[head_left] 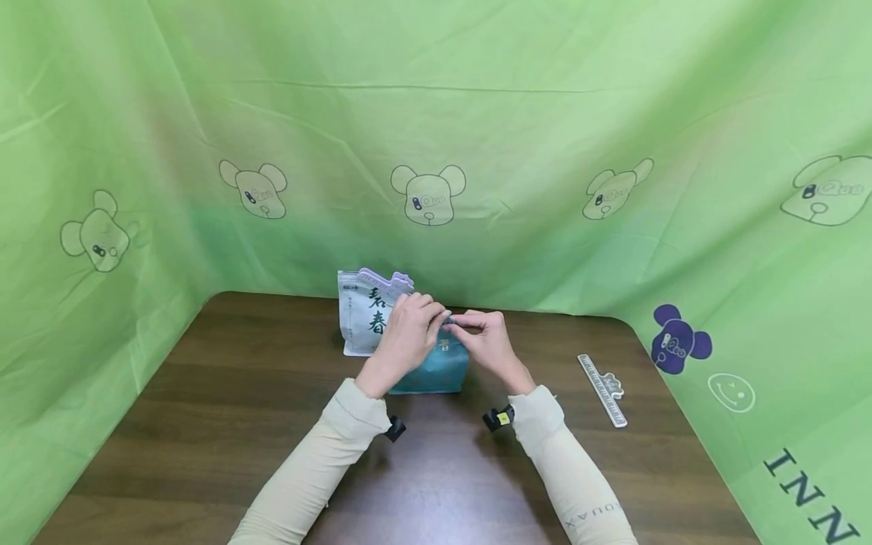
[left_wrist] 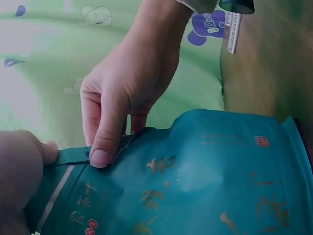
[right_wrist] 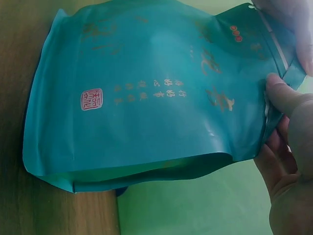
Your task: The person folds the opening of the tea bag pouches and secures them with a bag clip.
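Note:
A teal pouch (head_left: 432,375) with gold characters stands on the table, between my hands. My right hand (head_left: 488,341) pinches its top edge, the thumb pressed on the front face and fingers behind, as the right wrist view shows on the pouch (right_wrist: 146,93). My left hand (head_left: 409,329) grips the other end of that top edge; most of its fingers are cut off in the left wrist view. The top of the pouch (left_wrist: 205,171) looks creased and folded beside the right thumb. A pale strip runs across the pouch just below the top.
Behind and left stands a pale blue pouch (head_left: 356,322) with dark characters, a purple clip (head_left: 387,282) along its top. A white ruler-like clip (head_left: 602,390) lies on the brown table (head_left: 272,378) at the right. Green curtain (head_left: 341,250) surrounds the table's back and sides.

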`<control>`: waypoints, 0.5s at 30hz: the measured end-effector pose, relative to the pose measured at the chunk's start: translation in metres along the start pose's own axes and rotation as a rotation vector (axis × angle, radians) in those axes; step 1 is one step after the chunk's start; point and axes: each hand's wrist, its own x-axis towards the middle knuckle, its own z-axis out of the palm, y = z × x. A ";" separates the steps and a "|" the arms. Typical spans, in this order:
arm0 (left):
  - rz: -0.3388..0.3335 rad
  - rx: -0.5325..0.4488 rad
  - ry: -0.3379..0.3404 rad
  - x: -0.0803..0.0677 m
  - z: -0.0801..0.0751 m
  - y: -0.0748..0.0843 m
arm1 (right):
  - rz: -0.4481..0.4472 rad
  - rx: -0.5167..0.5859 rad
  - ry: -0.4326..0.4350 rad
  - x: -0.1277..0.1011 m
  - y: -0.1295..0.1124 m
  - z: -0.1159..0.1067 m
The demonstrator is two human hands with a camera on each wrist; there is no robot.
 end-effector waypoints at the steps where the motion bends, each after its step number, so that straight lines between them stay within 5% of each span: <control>1: -0.001 0.003 -0.008 0.000 0.000 0.000 | 0.001 -0.001 -0.001 0.000 0.000 0.000; 15: 0.003 -0.003 -0.015 -0.001 0.000 0.001 | 0.041 0.016 -0.024 -0.004 -0.005 -0.003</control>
